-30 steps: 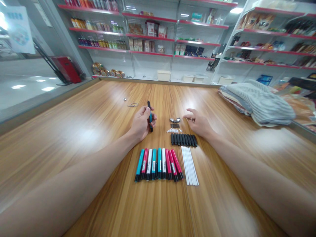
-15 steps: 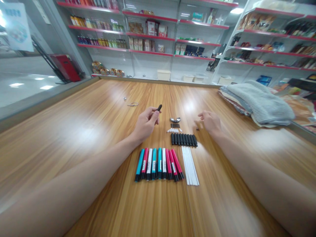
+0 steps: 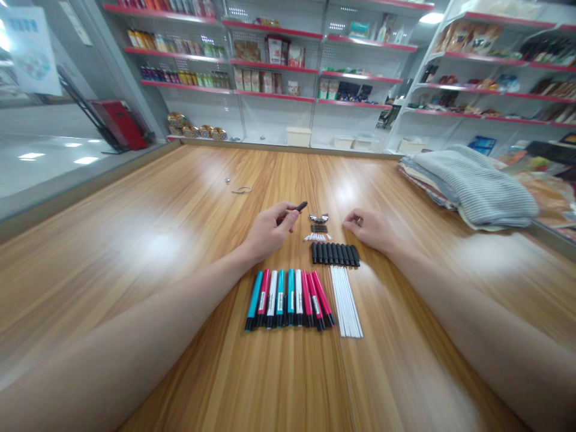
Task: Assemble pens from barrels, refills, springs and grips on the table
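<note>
Bare forearms (image 3: 180, 309), narrow bare wrists (image 3: 245, 252), slender bare fingers (image 3: 353, 217).

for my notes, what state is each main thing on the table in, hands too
left bare hand: closed on a black cylindrical part
right bare hand: fingers curled, contents unclear
black-ended turquoise, pink and white plastic barrels: in a row
black plastic tubes: side by side
thin white rods: side by side
small white pieces: loosely fanned
small dark brown pieces: lined up
shiny silver metal pieces: in an arc
striped grey cloth: folded
</note>
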Tool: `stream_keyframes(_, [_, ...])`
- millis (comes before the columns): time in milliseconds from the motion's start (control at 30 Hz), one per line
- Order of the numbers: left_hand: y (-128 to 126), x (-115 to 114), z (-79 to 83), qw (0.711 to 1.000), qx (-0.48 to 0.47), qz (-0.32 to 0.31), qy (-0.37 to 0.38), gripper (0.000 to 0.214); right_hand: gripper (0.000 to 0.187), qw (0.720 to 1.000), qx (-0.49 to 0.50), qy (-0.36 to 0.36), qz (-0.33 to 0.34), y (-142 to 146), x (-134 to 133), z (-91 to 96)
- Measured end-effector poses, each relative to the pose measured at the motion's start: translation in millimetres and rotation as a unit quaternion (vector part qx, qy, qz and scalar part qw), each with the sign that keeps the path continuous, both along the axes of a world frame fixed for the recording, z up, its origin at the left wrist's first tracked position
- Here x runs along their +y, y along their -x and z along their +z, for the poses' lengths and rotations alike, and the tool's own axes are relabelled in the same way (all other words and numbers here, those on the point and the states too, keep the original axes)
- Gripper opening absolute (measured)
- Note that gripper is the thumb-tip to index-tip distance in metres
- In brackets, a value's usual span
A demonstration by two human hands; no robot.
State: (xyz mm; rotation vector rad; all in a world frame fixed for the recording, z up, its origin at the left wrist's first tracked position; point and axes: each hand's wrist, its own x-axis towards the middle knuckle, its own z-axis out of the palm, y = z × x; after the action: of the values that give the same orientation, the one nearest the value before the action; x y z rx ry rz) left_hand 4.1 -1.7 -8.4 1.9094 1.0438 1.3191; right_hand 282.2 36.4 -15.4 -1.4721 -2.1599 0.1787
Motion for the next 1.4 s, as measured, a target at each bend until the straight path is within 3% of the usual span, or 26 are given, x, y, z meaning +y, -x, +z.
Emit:
stream_keyframes(133, [-1, -3, 1.0, 0.995, 0.084, 0.026, -0.038, 0.027, 0.014, 1.000, -0.011, -0.027, -0.004, -1, 4, -3.9])
stream_keyframes(400, [-3, -1, -0.8, 0.975, 0.177, -0.005, -0.136, 0.022, 0.014, 0.998, -0.036, -0.056, 0.006, 6, 0, -1.0])
stream_keyframes(867, [-4, -3, -1.4, 0.978, 0.184, 0.034, -0.087, 0.025, 0.015, 0.995, -0.071, -0.049, -0.042, 7, -1, 1.1])
stream_keyframes(1067, [-3, -3, -1.5, 0.968, 0.209, 0.034, -0.135, 0.020, 0.012, 0.993, -0.053, -0.102, -0.033, 13, -7, 6.8])
stream_keyframes(1133, [-1, -5, -0.1, 0.960, 0.233, 0.059, -0.147, 0.023, 0.011, 0.986, -0.019, -0.164, -0.006, 21, -15, 12.1])
stream_keyframes(1200, [0, -7, 1.6, 0.950, 0.262, 0.078, -0.154, 0.025, 0.012, 0.975, 0.002, -0.213, 0.065, 31, -26, 17.1])
stream_keyframes(1300, [2, -10, 3.7, 0.938, 0.296, 0.073, -0.167, 0.026, 0.010, 0.954, 0.002, -0.239, 0.183, 46, -40, 21.4])
stream_keyframes(1400, [1, -11, 4.1, 0.932, 0.311, 0.045, -0.180, 0.027, 0.012, 0.942, 0.015, -0.249, 0.224, 54, -47, 22.1])
